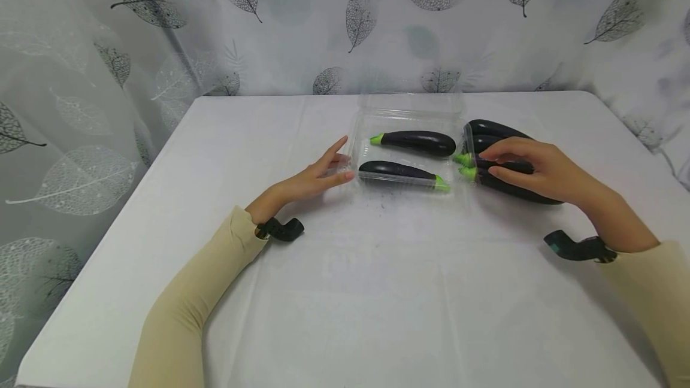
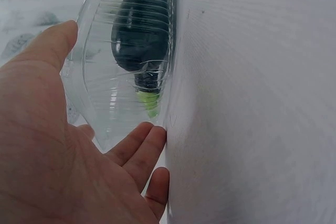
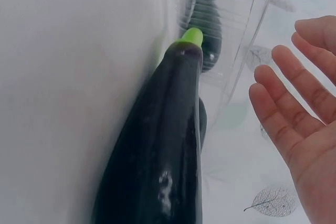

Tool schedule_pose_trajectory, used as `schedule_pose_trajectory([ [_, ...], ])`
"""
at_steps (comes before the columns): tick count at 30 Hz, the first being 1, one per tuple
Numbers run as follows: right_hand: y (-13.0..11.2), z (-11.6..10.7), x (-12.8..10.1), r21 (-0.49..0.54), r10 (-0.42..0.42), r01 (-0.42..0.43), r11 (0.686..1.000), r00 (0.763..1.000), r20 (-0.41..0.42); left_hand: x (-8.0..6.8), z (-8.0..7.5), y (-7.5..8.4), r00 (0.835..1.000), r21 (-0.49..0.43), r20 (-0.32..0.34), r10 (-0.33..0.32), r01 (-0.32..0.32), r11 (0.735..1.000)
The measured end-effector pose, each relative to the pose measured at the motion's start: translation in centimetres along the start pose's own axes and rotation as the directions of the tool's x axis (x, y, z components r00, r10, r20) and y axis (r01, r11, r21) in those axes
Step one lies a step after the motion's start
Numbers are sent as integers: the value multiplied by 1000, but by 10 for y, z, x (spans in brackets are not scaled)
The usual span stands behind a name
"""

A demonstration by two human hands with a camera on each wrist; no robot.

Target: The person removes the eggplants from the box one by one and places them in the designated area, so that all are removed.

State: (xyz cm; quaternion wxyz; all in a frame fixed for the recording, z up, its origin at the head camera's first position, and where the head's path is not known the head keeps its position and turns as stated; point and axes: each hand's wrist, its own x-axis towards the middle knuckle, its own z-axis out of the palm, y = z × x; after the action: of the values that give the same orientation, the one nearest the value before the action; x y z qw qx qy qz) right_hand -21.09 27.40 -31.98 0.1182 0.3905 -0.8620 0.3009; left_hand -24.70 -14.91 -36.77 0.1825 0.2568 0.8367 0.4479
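Observation:
A clear plastic clamshell box lies with its lid back on the table. Inside it are two dark eggplants: the far one has its green stem to the left, the near one to the right. My left hand is at the box's left end, thumb and fingers spread around that wall. To the right of the box, several more eggplants lie side by side. My right hand is over them with relaxed fingers; the right wrist view shows nothing between those fingers, apart from the nearest eggplant.
A white cloth covers the table. Behind and to the left hangs a leaf-patterned curtain. Each wrist wears a black camera mount, one left and one right.

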Motion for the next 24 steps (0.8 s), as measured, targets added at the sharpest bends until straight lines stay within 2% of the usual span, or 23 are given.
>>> schedule_pose_trajectory([
  [5, -1, 2, 4, -16, -13, 13, 1000, 1000, -8, 1, 0, -1, 1000, -2, 1, 0, 0, 1000],
  [24, -5, 18, 25, 55, -103, 101, 993, 994, 28, 1, 0, -1, 1000, 0, 1, 4, -4, 1000],
])
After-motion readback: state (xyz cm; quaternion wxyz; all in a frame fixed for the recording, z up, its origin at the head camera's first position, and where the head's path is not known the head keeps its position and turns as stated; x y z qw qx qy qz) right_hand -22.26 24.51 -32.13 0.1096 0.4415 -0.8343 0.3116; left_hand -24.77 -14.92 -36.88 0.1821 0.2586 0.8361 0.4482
